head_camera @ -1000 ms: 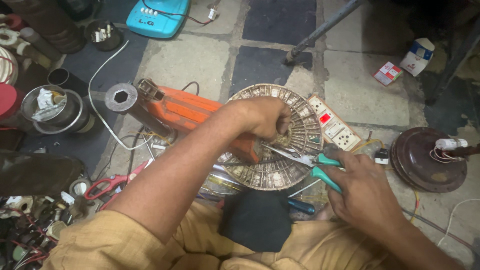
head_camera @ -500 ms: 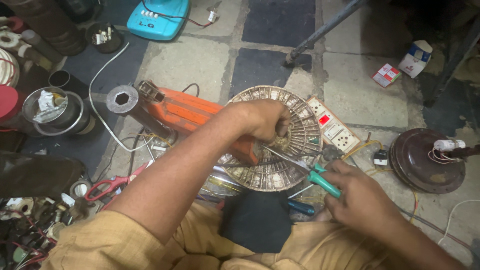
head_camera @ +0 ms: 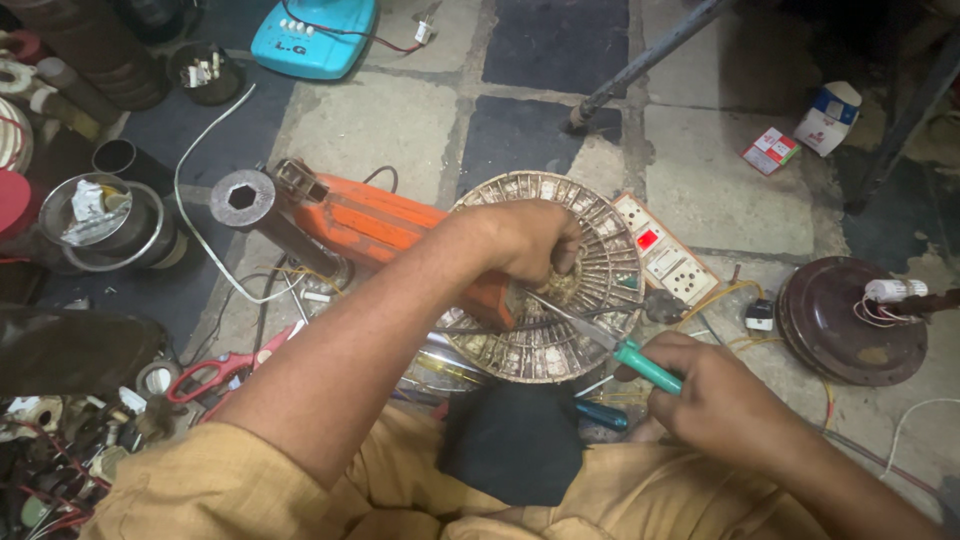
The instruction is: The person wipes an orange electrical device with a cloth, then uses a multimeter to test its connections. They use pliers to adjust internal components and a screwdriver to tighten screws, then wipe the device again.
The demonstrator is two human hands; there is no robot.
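Seen from above, a person sits on a tiled floor with a round slotted metal core (head_camera: 575,290), the wound heart of a fan motor, lying flat just beyond their knees. The left hand (head_camera: 530,240) reaches across the body and rests on the middle of the core, fingers curled closed over its centre and pressing it down; what lies under the fingers cannot be made out. The right hand (head_camera: 715,400) sits lower and to the right, just off the core's near edge, closed around the green handle of a screwdriver (head_camera: 610,345). The screwdriver's long axis runs on a slant, from the handle at lower right up and leftward, with the metal tip ending at the core's centre, right under the left hand. So the core lies up and to the left of the right hand's grip, and the left hand is the nearer of the two to the point of contact. An orange power tool (head_camera: 380,225) lies touching the core's left side. A white switch board (head_camera: 660,250) sits just beside its right edge, a dark round motor cover (head_camera: 840,320) well apart farther right, and red-handled scissors (head_camera: 215,370) on the floor to the left.
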